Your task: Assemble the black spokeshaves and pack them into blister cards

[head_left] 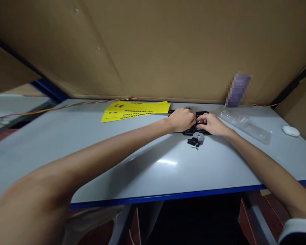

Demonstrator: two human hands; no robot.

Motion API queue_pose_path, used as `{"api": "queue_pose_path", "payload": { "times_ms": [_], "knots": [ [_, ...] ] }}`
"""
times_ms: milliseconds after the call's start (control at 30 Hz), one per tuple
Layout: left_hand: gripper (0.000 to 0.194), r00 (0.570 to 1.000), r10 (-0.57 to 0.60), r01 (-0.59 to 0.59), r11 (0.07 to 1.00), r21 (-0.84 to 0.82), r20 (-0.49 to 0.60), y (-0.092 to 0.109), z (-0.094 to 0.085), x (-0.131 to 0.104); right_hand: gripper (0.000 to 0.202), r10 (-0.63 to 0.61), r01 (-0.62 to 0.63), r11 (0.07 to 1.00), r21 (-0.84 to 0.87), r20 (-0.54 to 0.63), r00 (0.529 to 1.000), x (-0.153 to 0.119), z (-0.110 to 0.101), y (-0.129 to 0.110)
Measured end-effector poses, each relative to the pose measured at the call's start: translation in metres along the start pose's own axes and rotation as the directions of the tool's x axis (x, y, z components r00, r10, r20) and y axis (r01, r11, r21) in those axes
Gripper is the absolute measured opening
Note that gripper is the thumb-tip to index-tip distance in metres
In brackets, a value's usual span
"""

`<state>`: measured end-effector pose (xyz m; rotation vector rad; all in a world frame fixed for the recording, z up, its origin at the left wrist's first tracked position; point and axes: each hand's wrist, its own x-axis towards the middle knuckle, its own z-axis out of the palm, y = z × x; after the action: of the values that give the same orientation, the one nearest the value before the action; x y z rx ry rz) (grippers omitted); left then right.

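Note:
My left hand (183,119) is closed, fingers curled down on a black tool (202,112) that lies on the table; its kind is mostly hidden by my hands. From the other side my right hand (214,124) reaches in with thumb and fingers bent around part of the same tool. Just in front of it lie a grey plate with a hole (199,136), a small black piece (192,141) and a small silver screw (195,147). These touch or nearly touch one another.
Several yellow cards printed "WOODWORKING TOOL" (140,107) lie fanned out to the left. Clear plastic packaging (250,126) is on the right, with a white rounded object (290,131) beyond it. A cardboard wall (168,51) backs the pale table (148,173); thin wires (86,102) run along its rear.

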<state>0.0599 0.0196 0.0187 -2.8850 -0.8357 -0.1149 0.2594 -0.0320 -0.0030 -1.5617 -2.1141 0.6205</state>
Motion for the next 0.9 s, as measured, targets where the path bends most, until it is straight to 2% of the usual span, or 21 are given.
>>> {"api": "queue_pose_path", "payload": {
  "times_ms": [67, 133, 200, 333, 500, 633, 733, 833, 900],
  "knots": [
    [0.042, 0.999, 0.032, -0.033, 0.999, -0.022, -0.042, -0.003, 0.001, 0.001, 0.017, -0.028, 0.028, 1.000, -0.013, -0.017, 0.999, 0.000, 0.001, 0.001],
    [0.041, 0.990, 0.118, -0.121, 0.992, -0.044, -0.074, -0.010, 0.001, -0.001, 0.018, -0.054, 0.053, 0.998, -0.020, -0.026, 0.998, -0.001, 0.002, 0.002],
    [0.038, 0.986, 0.157, -0.162, 0.983, -0.086, -0.062, -0.020, 0.001, -0.005, 0.018, -0.068, 0.067, 0.997, -0.022, -0.028, 0.997, -0.003, 0.003, 0.003],
    [0.046, 0.991, 0.133, -0.133, 0.984, -0.118, -0.010, -0.035, 0.004, -0.016, 0.016, -0.079, 0.077, 0.996, -0.036, -0.042, 0.996, -0.005, 0.004, 0.005],
    [0.046, 0.989, 0.147, -0.150, 0.979, -0.138, -0.034, -0.041, 0.013, -0.028, 0.020, -0.082, 0.080, 0.996, -0.046, -0.043, 0.996, -0.006, 0.005, 0.005],
    [0.044, 0.983, 0.178, -0.182, 0.974, -0.139, -0.039, -0.044, 0.011, -0.028, 0.021, -0.073, 0.072, 0.997, -0.034, -0.056, 0.996, -0.006, 0.005, 0.005],
    [0.036, 0.982, 0.189, -0.188, 0.972, -0.142, -0.008, -0.043, 0.009, -0.021, 0.020, -0.073, 0.073, 0.997, -0.012, -0.063, 0.995, -0.006, 0.005, 0.007],
    [0.030, 0.992, 0.124, -0.122, 0.983, -0.134, 0.005, -0.036, 0.012, -0.015, 0.020, -0.061, 0.062, 0.998, 0.007, -0.068, 0.996, -0.004, 0.006, 0.009],
    [0.036, 0.997, 0.064, -0.067, 0.989, -0.131, -0.033, -0.030, 0.016, -0.013, 0.020, -0.040, 0.042, 0.999, 0.022, -0.072, 0.997, -0.003, 0.006, 0.009]
  ]
}}
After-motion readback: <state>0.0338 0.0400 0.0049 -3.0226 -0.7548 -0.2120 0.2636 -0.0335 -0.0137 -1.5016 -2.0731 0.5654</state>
